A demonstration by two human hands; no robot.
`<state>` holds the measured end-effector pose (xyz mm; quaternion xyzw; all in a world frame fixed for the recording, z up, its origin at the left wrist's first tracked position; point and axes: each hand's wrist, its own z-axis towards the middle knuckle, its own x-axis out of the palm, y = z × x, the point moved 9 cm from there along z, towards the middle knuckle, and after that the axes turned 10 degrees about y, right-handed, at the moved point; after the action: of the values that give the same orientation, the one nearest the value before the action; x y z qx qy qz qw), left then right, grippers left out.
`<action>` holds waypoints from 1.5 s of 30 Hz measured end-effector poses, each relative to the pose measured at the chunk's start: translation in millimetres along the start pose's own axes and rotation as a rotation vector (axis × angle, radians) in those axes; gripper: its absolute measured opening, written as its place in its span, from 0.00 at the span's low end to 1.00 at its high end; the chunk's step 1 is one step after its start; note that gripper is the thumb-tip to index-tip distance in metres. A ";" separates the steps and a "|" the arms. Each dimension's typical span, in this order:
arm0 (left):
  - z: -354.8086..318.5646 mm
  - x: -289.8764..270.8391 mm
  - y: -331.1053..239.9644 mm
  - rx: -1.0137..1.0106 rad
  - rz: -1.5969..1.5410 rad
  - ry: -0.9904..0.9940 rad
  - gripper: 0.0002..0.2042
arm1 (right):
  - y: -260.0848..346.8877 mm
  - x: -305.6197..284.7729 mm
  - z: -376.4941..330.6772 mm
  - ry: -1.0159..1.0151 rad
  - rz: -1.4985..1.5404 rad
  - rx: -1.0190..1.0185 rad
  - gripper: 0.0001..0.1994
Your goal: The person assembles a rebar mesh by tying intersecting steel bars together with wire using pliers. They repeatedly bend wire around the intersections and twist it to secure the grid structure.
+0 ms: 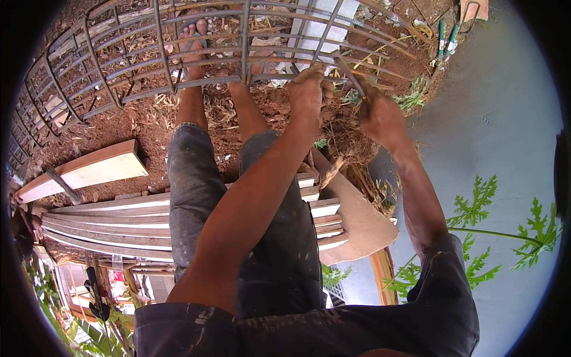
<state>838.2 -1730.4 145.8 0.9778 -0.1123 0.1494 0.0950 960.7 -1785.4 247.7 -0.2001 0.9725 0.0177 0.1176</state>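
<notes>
Rebar cage point(178, 65) lies on red dirt before bare feet, bars crossing in grid; looks heavy, stiff, rough, best held at bar junctions. Left hand point(308, 89) clenched on near bar. Right hand point(380, 116) grasping thin metal tool point(351, 74) at joint. Stacked wooden planks point(107, 220) under legs, pliers point(445, 37) lie well apart.

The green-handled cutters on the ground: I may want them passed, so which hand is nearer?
Right. The right hand is below-left of the cutters; the left hand, gripping the rebar cage, is farther left.
</notes>
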 end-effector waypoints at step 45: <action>5.3 13.8 17.4 -0.002 0.525 -0.313 0.16 | 0.9 86.7 -36.0 -0.016 0.653 0.101 0.11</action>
<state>848.2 -1750.8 147.8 0.9263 -0.3747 0.0162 0.0357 875.0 -1820.9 262.3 0.1283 0.9840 0.0076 0.1232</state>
